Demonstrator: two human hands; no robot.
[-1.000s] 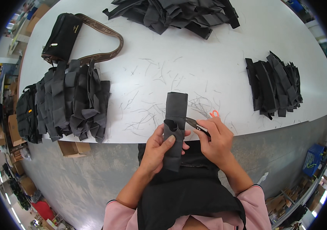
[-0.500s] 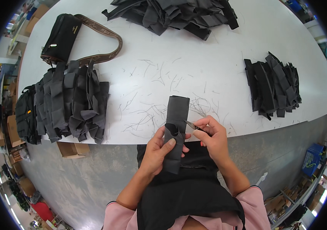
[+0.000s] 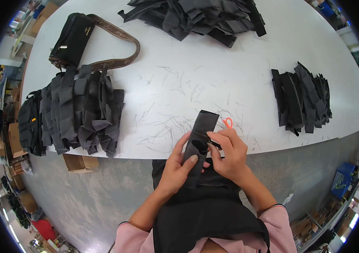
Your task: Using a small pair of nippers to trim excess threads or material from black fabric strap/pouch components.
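A dark grey fabric strip (image 3: 206, 121) with a folded loop stands tilted in front of me at the table's near edge. My left hand (image 3: 176, 169) is closed around its lower part, the thumb pressed on the front. At the strip's right edge, my right hand (image 3: 232, 155) is closed with thumb and forefinger close together by the loop. Thread snips are tucked in that hand; their orange finger ring (image 3: 228, 122) sticks out above the knuckles, while the blades are mostly hidden. Whether the fingertips also pinch a thread is too small to tell.
Loose thread ends (image 3: 158, 134) lie scattered over the white table (image 3: 242, 76). Grey strips are piled at the left (image 3: 78, 109), the right (image 3: 303, 99) and the far side (image 3: 200, 17). A black bag (image 3: 72, 40) with a strap and a black backpack (image 3: 31, 122) are at the left.
The snips' tip pointed at the strip before; now they are turned back into my right hand, whose fingers have moved left onto the strip's edge. The strip has tilted to the right.
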